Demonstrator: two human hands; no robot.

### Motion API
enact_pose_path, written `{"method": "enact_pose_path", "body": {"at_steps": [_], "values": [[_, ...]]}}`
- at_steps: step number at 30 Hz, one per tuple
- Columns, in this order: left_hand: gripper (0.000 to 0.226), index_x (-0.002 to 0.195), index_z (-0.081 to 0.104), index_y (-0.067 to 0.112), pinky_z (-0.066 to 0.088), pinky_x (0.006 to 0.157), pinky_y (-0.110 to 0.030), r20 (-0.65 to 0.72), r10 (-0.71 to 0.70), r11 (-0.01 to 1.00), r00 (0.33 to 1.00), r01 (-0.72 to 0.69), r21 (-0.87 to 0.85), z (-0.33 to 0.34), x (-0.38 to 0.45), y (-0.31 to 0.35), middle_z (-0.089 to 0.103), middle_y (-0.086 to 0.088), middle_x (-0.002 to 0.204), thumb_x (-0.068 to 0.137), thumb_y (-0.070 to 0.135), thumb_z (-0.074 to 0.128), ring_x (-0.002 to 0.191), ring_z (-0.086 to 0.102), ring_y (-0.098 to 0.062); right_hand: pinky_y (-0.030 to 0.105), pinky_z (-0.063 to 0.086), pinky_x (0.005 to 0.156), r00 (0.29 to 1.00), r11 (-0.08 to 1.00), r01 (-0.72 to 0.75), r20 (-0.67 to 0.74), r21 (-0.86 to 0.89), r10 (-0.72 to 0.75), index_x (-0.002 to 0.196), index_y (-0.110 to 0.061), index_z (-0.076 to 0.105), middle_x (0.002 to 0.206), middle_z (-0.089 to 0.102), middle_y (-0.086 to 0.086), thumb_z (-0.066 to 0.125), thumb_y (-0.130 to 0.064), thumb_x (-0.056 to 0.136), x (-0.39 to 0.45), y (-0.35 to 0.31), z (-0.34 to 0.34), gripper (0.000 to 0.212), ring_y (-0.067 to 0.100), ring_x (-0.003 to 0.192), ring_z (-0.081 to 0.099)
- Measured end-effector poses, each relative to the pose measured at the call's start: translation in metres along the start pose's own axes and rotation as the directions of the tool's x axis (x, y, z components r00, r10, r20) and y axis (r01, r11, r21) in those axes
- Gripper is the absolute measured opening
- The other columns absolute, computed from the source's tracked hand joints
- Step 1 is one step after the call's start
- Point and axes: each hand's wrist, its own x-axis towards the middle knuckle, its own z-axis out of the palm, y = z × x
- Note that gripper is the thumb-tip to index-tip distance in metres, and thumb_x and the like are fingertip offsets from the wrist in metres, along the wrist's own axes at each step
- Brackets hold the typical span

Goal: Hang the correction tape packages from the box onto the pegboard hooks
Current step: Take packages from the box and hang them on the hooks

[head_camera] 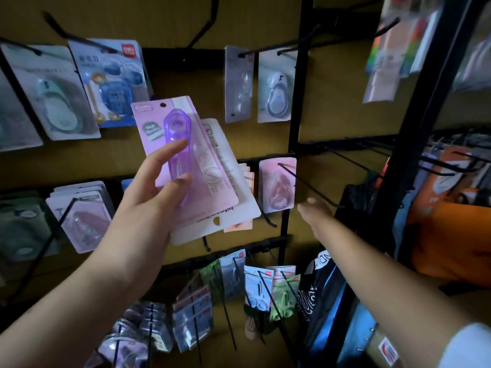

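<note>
My left arm rises from the lower left of the frame toward the middle, and my left hand [156, 192] holds a small fanned stack of correction tape packages [186, 155] up in front of the pegboard [332, 102]. My thumb lies across the front of the top card, its tip on the clear purple blister, and another finger shows beside it lower down on the blister; the rest of my fingers are behind the stack, out of sight, so the cards are pinched between thumb and fingers.

The top package is a pink-purple card with a purple tape dispenser under the blister. Its long axis runs from upper left to lower right, with the hang hole at the upper end, near the middle of the frame, and the lower end pointing toward the centre right. Behind it sit paler cards turned face away, splayed out to the right and below; one of these has its hang hole at the bottom edge. My hand grips the lower left part of the stack, so most of the cards stick out above and to the right of my fingers.

My right arm comes in from the lower right, and my right hand [316, 211] reaches toward a bare black hook [305, 184] at centre right, just beside a pink package [276, 187] hanging at its back. Blur hides how those fingers lie; I cannot tell whether they touch the hook.
</note>
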Motion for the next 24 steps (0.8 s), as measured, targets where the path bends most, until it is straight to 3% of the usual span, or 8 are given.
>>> {"method": "enact_pose_path", "body": {"at_steps": [3,7,10,13,15,18,22,24], "values": [[0.041,0.106,0.061,0.051,0.047,0.090,-0.049,0.014,0.013,1.000,1.000,-0.013,-0.004,0.001,-0.008,0.000,0.063,-0.023,0.101,0.095,0.015,0.046,0.094,0.061,-0.040,0.034,0.048,0.090,0.981,0.995,-0.068,0.175,-0.069,0.079,0.129,-0.009,0.048,0.127,0.058,0.015,0.043,-0.017,0.095,-0.035,0.003,-0.011,0.036,0.026,0.105,0.060],[0.038,0.108,0.061,0.049,0.043,0.074,-0.038,0.013,0.012,1.000,1.000,-0.012,-0.023,-0.002,-0.019,0.004,0.057,-0.011,0.085,0.095,0.016,0.048,0.080,0.058,-0.024,0.022,0.050,0.067,0.870,0.963,0.042,0.483,-0.267,0.096,0.120,-0.008,0.052,0.103,0.069,0.016,0.042,-0.025,0.098,-0.095,-0.014,-0.039,0.030,0.015,0.071,0.063],[0.037,0.107,0.062,0.048,0.048,0.080,-0.042,0.017,0.009,0.999,1.000,-0.008,-0.037,-0.006,-0.028,0.010,0.063,-0.008,0.085,0.094,0.015,0.050,0.081,0.063,-0.021,0.019,0.044,0.057,0.886,0.922,0.191,0.463,-0.338,-0.014,0.116,-0.006,0.054,0.074,0.064,0.007,0.042,-0.019,0.097,-0.129,-0.040,-0.055,0.026,0.012,0.060,0.056],[0.037,0.108,0.062,0.046,0.050,0.080,-0.043,0.013,0.011,0.999,1.000,-0.010,-0.051,-0.011,-0.040,0.019,0.068,-0.007,0.085,0.093,0.015,0.051,0.081,0.066,-0.021,0.016,0.039,0.047,0.907,0.915,0.336,0.339,-0.223,-0.250,0.103,-0.006,0.060,0.064,0.059,0.004,0.039,-0.009,0.096,-0.163,-0.071,-0.070,0.023,0.011,0.054,0.053],[0.036,0.108,0.062,0.047,0.051,0.077,-0.043,0.019,0.009,0.998,1.000,-0.008,-0.060,-0.016,-0.049,0.026,0.067,-0.011,0.087,0.092,0.016,0.051,0.081,0.066,-0.024,0.014,0.040,0.047,0.871,0.904,0.424,0.298,-0.058,-0.389,0.097,-0.008,0.063,0.066,0.059,0.003,0.040,-0.010,0.096,-0.190,-0.088,-0.075,0.023,0.010,0.054,0.052],[0.040,0.112,0.057,0.051,0.052,0.068,-0.034,0.018,0.015,0.999,1.000,-0.014,-0.050,-0.025,-0.061,0.034,0.069,-0.013,0.095,0.092,0.017,0.051,0.079,0.067,-0.022,0.016,0.044,0.051,0.812,0.892,0.421,0.371,0.163,-0.450,0.103,-0.010,0.063,0.075,0.062,0.005,0.042,-0.017,0.097,-0.230,-0.107,-0.068,0.023,0.010,0.059,0.054],[0.063,0.130,0.032,0.059,0.054,0.067,-0.027,0.017,0.010,0.998,1.000,-0.009,-0.068,-0.041,-0.081,0.041,0.063,-0.004,0.120,0.089,0.017,0.054,0.085,0.070,-0.015,0.033,0.045,0.069,0.741,0.893,0.379,0.499,0.242,-0.449,0.115,-0.015,0.058,0.092,0.063,0.010,0.051,-0.033,0.093,-0.264,-0.115,-0.042,0.029,0.021,0.076,0.055],[0.077,0.135,0.020,0.060,0.056,0.059,-0.024,0.023,0.012,0.996,1.000,-0.010,-0.092,-0.053,-0.090,0.043,0.060,0.001,0.126,0.082,0.020,0.058,0.083,0.072,-0.013,0.034,0.048,0.074,0.725,0.895,0.352,0.525,0.274,-0.446,0.115,-0.018,0.056,0.093,0.063,0.007,0.054,-0.035,0.091,-0.276,-0.117,-0.030,0.030,0.019,0.077,0.057]]}}
